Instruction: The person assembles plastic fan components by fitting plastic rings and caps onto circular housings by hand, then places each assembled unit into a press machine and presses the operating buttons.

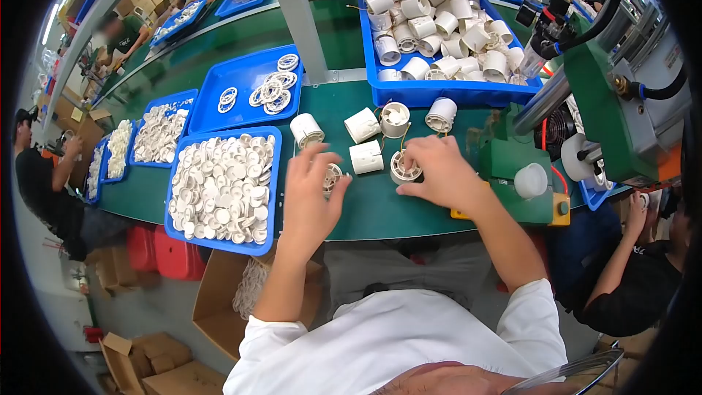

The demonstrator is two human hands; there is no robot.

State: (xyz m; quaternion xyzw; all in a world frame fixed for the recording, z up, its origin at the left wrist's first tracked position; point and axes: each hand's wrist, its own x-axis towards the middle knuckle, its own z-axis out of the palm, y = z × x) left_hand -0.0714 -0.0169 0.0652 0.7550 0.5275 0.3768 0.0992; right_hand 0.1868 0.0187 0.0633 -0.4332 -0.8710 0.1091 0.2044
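Observation:
My left hand (pixel 313 186) curves its thumb and fingers around a white round plastic housing (pixel 331 178), whose ribbed end shows between them. Thumb and fingertips of my right hand (pixel 442 175) are on a second white plastic housing (pixel 404 168), its spoked end facing up. Behind my hands, more white cylindrical housings stand or lie on the green bench: one cylinder (pixel 306 130) at the left, a lying one (pixel 366 157) between my hands, an open-topped one (pixel 395 118) with a thin wire, and another (pixel 441 114) behind my right hand.
A blue tray (pixel 275 197) of small white caps sits left of my left hand. Another blue tray (pixel 212 91) holds white rings. A large blue bin (pixel 453 93) of white cylinders stands at the back. At right is a green machine (pixel 504 153). Co-workers sit nearby.

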